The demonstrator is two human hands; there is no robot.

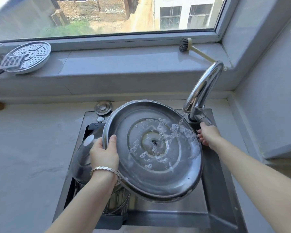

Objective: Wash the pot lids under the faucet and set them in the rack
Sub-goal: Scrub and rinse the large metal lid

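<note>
A large steel pot lid [151,175] is held underside up over the sink [213,190], with foam and water on it. My left hand [104,153] grips its left rim. Water runs from the chrome faucet [203,86] onto the lid's right part. My right hand [208,134] is at the faucet's lever handle [204,119], behind the lid's right rim. A second lid [82,157] with a white knob sits under my left hand, over a wire rack [118,204] in the sink's left part.
A perforated steamer plate [29,56] with a small grater lies on the window sill at the left. A dish brush [190,47] lies on the sill at the right. Grey countertop [32,148] flanks the sink. A round metal cap [103,107] sits behind the sink.
</note>
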